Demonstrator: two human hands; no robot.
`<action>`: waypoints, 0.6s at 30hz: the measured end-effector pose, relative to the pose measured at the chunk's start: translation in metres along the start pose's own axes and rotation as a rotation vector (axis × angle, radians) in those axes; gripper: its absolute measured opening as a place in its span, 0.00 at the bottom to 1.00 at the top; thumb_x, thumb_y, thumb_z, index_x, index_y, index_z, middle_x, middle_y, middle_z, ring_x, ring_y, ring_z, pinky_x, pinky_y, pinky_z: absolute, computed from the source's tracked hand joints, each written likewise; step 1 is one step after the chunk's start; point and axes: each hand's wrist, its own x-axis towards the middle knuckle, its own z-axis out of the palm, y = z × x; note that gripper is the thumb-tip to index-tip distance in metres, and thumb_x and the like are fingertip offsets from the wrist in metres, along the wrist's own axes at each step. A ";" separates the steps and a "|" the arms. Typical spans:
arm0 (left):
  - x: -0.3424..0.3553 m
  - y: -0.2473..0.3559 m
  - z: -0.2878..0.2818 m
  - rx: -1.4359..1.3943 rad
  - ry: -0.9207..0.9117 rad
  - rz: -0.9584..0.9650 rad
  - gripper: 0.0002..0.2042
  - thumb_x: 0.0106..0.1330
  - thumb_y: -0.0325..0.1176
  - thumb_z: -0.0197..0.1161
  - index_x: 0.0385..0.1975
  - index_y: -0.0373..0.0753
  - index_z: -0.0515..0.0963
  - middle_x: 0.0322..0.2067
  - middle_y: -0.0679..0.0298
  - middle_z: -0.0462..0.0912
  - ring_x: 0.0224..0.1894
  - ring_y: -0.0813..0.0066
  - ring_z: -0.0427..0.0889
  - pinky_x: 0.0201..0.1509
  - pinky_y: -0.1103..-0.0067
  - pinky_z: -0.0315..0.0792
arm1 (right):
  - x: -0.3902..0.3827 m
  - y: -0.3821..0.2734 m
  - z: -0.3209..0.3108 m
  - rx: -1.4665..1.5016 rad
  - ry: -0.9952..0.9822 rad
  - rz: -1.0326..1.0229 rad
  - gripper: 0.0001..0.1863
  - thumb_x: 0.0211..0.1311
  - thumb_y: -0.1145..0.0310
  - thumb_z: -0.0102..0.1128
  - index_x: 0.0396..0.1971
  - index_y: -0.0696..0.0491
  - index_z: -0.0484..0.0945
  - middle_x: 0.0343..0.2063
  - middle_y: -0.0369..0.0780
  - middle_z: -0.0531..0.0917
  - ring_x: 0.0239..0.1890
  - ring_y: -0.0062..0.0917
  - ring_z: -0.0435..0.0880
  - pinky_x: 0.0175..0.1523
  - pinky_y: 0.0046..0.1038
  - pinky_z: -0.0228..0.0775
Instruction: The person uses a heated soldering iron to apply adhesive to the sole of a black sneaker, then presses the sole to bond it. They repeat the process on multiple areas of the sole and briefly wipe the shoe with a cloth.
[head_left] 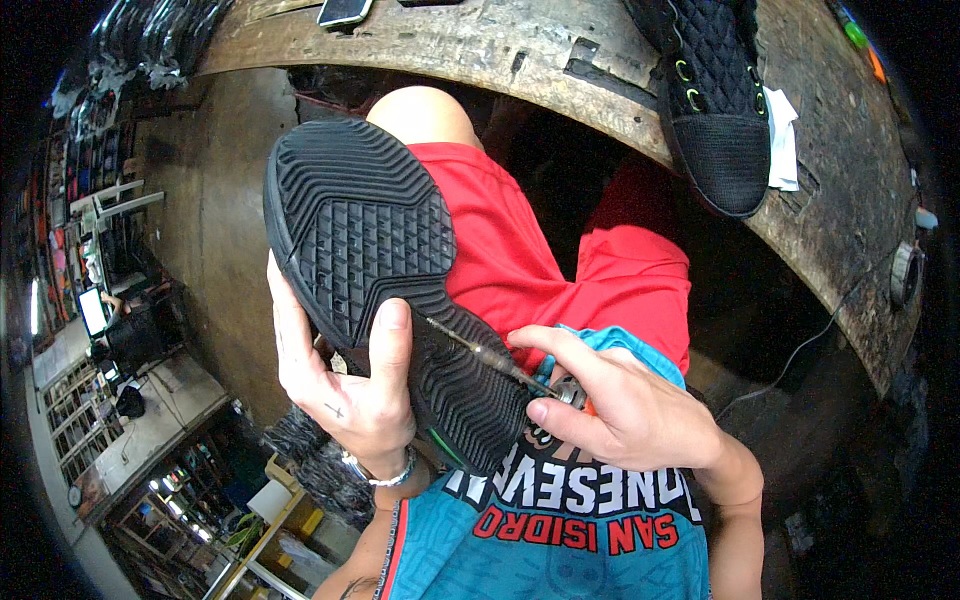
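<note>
A black shoe (380,240) is tilted with its ribbed, studded sole facing me. My left hand (345,375) grips its outer edge, the thumb pressed on the sole and the fingers behind it. My right hand (625,400) is closed around a thin rod-like tool (480,350), with a metal collar and a bit of orange at its handle end. The slim shaft lies across the middle of the sole, its tip near my left thumb. Whether the tip touches the rubber I cannot tell. My right palm hides most of the handle.
On the worn wooden table (480,45) a second black shoe (718,130) overhangs the front edge, beside white paper (783,140). A phone (345,11) lies at the far edge. A roll of tape (906,272) and a thin cable (805,345) are at right.
</note>
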 end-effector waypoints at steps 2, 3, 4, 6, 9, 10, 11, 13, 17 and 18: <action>0.002 0.001 -0.002 0.020 -0.013 0.019 0.40 0.58 0.33 0.73 0.71 0.24 0.65 0.62 0.47 0.77 0.62 0.61 0.79 0.69 0.70 0.68 | 0.000 0.002 0.000 0.008 -0.011 0.013 0.27 0.72 0.69 0.60 0.66 0.60 0.65 0.22 0.42 0.84 0.24 0.29 0.88 0.31 0.30 0.75; 0.002 0.001 -0.002 0.016 -0.016 0.021 0.40 0.58 0.32 0.73 0.71 0.24 0.65 0.62 0.47 0.77 0.61 0.61 0.79 0.69 0.70 0.68 | -0.001 0.003 -0.001 0.012 -0.015 0.021 0.27 0.72 0.69 0.60 0.67 0.60 0.65 0.22 0.42 0.83 0.24 0.29 0.88 0.31 0.29 0.75; 0.002 0.002 -0.002 -0.007 -0.018 0.006 0.40 0.58 0.32 0.73 0.71 0.23 0.65 0.62 0.47 0.78 0.61 0.62 0.79 0.69 0.70 0.68 | -0.002 0.004 -0.002 0.008 -0.021 0.034 0.27 0.72 0.69 0.60 0.67 0.59 0.65 0.22 0.42 0.84 0.24 0.29 0.88 0.31 0.29 0.75; 0.002 0.003 -0.002 -0.064 -0.018 -0.021 0.40 0.59 0.32 0.73 0.70 0.22 0.65 0.61 0.48 0.78 0.61 0.63 0.79 0.69 0.70 0.67 | -0.005 0.005 -0.004 0.003 -0.036 0.093 0.27 0.72 0.68 0.60 0.67 0.59 0.65 0.23 0.43 0.84 0.25 0.28 0.88 0.32 0.29 0.75; 0.003 0.000 -0.004 -0.095 -0.008 -0.039 0.40 0.58 0.32 0.73 0.70 0.21 0.64 0.60 0.49 0.79 0.60 0.64 0.80 0.69 0.71 0.68 | -0.009 0.006 -0.003 0.010 -0.023 0.123 0.29 0.72 0.59 0.62 0.66 0.58 0.65 0.24 0.53 0.83 0.28 0.49 0.86 0.33 0.44 0.73; 0.005 -0.001 -0.007 -0.159 -0.026 -0.084 0.41 0.58 0.32 0.73 0.70 0.21 0.64 0.60 0.49 0.79 0.60 0.64 0.80 0.69 0.71 0.68 | -0.010 0.007 -0.002 0.047 -0.015 0.094 0.30 0.72 0.60 0.62 0.66 0.57 0.65 0.24 0.53 0.83 0.28 0.49 0.86 0.33 0.44 0.73; 0.006 -0.004 -0.010 -0.209 -0.041 -0.118 0.41 0.58 0.33 0.73 0.70 0.21 0.64 0.60 0.49 0.79 0.60 0.65 0.80 0.69 0.71 0.68 | -0.011 0.007 -0.001 0.065 -0.024 0.090 0.30 0.72 0.60 0.62 0.67 0.57 0.65 0.24 0.52 0.83 0.28 0.48 0.86 0.33 0.43 0.73; 0.012 -0.011 -0.018 -0.314 -0.081 -0.169 0.42 0.57 0.35 0.73 0.70 0.21 0.64 0.59 0.50 0.79 0.59 0.66 0.80 0.68 0.72 0.68 | -0.011 0.008 0.000 0.089 -0.053 0.092 0.30 0.72 0.61 0.62 0.67 0.57 0.64 0.23 0.51 0.83 0.27 0.47 0.86 0.33 0.42 0.73; 0.024 -0.033 -0.028 -0.432 -0.135 -0.214 0.41 0.55 0.42 0.72 0.66 0.21 0.69 0.55 0.54 0.82 0.54 0.69 0.81 0.64 0.76 0.69 | -0.010 0.010 0.004 0.122 -0.086 0.075 0.30 0.72 0.63 0.62 0.68 0.58 0.64 0.23 0.48 0.83 0.24 0.40 0.85 0.32 0.38 0.72; 0.026 -0.038 -0.029 -0.455 -0.161 -0.226 0.40 0.55 0.43 0.72 0.65 0.21 0.71 0.53 0.55 0.83 0.53 0.70 0.82 0.63 0.76 0.70 | -0.010 0.011 0.005 0.142 -0.099 0.096 0.30 0.72 0.62 0.62 0.68 0.58 0.64 0.23 0.47 0.83 0.24 0.39 0.84 0.31 0.37 0.72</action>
